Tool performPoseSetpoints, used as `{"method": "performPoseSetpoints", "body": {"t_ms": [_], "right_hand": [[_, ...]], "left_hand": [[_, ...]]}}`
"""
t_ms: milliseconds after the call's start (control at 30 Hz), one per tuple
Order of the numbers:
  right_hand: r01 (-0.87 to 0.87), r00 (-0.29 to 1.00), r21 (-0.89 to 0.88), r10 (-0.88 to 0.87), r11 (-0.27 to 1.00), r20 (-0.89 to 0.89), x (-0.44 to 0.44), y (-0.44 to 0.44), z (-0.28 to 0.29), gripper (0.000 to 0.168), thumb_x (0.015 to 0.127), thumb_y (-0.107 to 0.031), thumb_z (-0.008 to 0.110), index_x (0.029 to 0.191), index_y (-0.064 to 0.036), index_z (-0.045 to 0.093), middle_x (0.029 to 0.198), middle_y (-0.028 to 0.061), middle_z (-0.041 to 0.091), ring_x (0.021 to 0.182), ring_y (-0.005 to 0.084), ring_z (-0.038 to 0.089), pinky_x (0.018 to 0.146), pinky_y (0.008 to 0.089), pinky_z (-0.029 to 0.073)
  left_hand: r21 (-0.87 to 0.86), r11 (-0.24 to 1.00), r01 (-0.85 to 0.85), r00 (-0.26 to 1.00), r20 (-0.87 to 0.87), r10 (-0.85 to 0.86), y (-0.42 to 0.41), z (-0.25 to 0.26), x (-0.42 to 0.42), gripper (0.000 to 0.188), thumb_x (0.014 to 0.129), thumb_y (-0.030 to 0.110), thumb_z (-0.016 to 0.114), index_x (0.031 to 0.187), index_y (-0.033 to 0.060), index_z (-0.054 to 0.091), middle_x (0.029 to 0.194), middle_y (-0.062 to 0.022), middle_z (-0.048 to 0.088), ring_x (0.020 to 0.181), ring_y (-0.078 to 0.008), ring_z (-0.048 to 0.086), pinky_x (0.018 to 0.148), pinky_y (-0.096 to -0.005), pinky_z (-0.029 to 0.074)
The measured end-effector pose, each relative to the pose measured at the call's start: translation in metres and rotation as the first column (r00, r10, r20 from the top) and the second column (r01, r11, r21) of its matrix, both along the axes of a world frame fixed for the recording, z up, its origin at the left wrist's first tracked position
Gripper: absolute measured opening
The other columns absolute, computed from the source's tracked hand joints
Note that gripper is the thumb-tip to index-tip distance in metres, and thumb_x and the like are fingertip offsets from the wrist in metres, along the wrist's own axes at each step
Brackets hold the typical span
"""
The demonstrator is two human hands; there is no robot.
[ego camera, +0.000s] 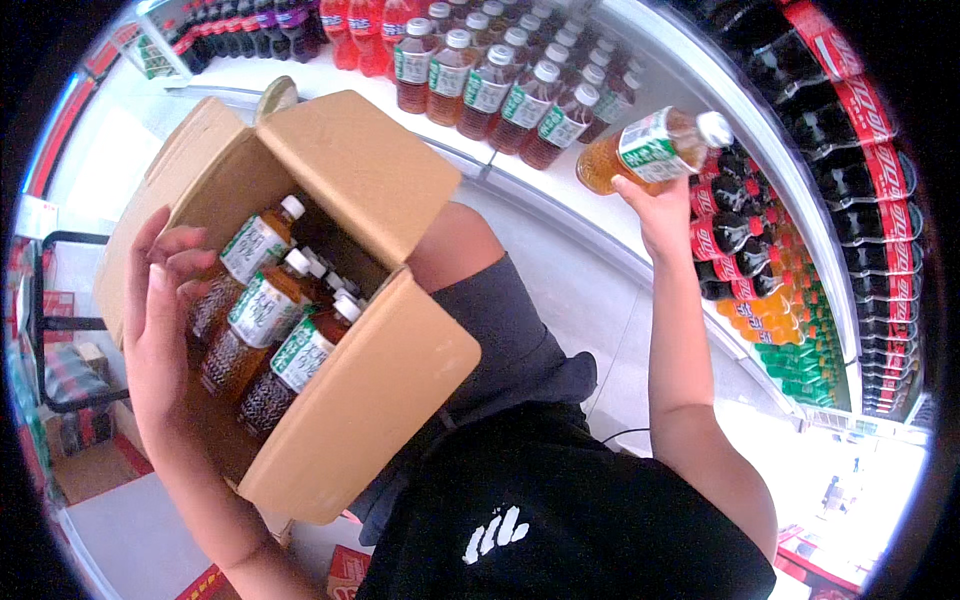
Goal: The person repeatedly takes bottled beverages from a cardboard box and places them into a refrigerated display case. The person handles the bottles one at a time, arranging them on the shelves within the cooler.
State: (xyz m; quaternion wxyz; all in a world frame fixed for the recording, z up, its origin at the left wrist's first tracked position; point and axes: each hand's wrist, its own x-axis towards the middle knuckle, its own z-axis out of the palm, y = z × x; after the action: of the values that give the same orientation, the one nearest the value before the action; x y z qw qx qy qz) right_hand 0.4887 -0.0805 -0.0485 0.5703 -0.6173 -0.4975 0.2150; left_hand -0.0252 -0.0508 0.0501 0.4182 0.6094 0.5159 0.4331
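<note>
My right hand [660, 206] grips a plastic bottle of amber drink [649, 154], raised and tilted in front of the shelf; it has a white cap and a green-and-white label. An open cardboard box [367, 405] rests tilted against my bent leg, its flaps spread. Inside it stand several bottles of the same kind [259, 307], with more caps behind them in shadow. My left hand [161, 300] is at the box's left side, fingers bent and apart over the nearest bottles, with nothing seen in its grasp. Whether it touches them I cannot tell.
Rows of matching bottles [487, 94] stand on the white shelf [472, 161]. Red drink bottles [367, 34] and dark ones [247, 34] are further left. Cola bottles [735, 232] fill the right side. A black-framed trolley [71, 322] and more cartons [97, 465] lie at left.
</note>
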Motion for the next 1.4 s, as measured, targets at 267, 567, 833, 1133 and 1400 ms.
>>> {"method": "performPoseSetpoints", "body": {"t_ms": [267, 567, 833, 1133, 1400], "right_hand": [[0.145, 0.989, -0.2, -0.135, 0.969, 0.063, 0.094, 0.065, -0.104, 0.091, 0.074, -0.015, 0.091, 0.149, -0.001, 0.041, 0.139, 0.0172, 0.061, 0.127, 0.0296, 0.061, 0.109, 0.0412, 0.048], [0.218, 0.976, -0.125, -0.217, 0.968, 0.022, 0.092, 0.119, -0.154, 0.082, 0.078, -0.002, 0.085, 0.147, 0.002, 0.041, 0.136, 0.0187, 0.06, 0.128, 0.0297, 0.058, 0.108, 0.0409, 0.047], [0.244, 0.965, -0.102, -0.231, 0.964, 0.123, 0.089, 0.127, -0.166, 0.085, 0.079, -0.001, 0.085, 0.148, 0.002, 0.034, 0.136, 0.0198, 0.059, 0.123, 0.0311, 0.062, 0.103, 0.0415, 0.053], [0.352, 0.926, -0.151, -0.32, 0.924, 0.198, 0.087, 0.123, -0.171, 0.075, 0.076, -0.023, 0.091, 0.134, 0.002, 0.05, 0.125, 0.0217, 0.07, 0.118, 0.0321, 0.068, 0.102, 0.0424, 0.052], [0.179, 0.984, -0.011, -0.179, 0.984, 0.021, 0.079, 0.117, -0.174, 0.083, 0.077, -0.03, 0.091, 0.138, 0.003, 0.047, 0.131, 0.0192, 0.064, 0.119, 0.0298, 0.063, 0.102, 0.0415, 0.05]], "left_hand": [[-0.066, 0.996, -0.067, 0.997, -0.041, 0.065, 0.005, -0.004, -0.001, 0.056, 0.107, 0.036, 0.052, 0.152, 0.0036, 0.044, 0.126, -0.0071, 0.059, 0.106, -0.0124, 0.057, 0.09, -0.0271, 0.042], [-0.088, 0.995, -0.041, 0.995, -0.099, 0.032, 0.008, -0.009, -0.006, 0.059, 0.104, 0.032, 0.056, 0.152, 0.001, 0.043, 0.12, -0.0075, 0.058, 0.101, -0.0127, 0.054, 0.085, -0.0257, 0.041], [-0.059, 0.998, -0.012, 0.985, -0.174, 0.001, 0.005, -0.009, -0.001, 0.065, 0.099, 0.037, 0.059, 0.15, -0.0003, 0.044, 0.116, -0.0072, 0.059, 0.097, -0.0128, 0.052, 0.083, -0.0259, 0.039], [-0.088, 0.993, 0.083, 0.971, -0.219, -0.101, 0.003, -0.008, 0.002, 0.059, 0.098, 0.031, 0.062, 0.145, -0.0012, 0.048, 0.114, -0.0057, 0.058, 0.101, -0.0141, 0.053, 0.093, -0.0284, 0.041], [-0.192, 0.934, 0.301, 0.803, -0.477, -0.357, 0.008, -0.012, -0.005, 0.043, 0.094, 0.017, 0.07, 0.131, -0.0007, 0.058, 0.106, -0.0082, 0.063, 0.097, -0.0187, 0.061, 0.087, -0.0307, 0.05]]}}
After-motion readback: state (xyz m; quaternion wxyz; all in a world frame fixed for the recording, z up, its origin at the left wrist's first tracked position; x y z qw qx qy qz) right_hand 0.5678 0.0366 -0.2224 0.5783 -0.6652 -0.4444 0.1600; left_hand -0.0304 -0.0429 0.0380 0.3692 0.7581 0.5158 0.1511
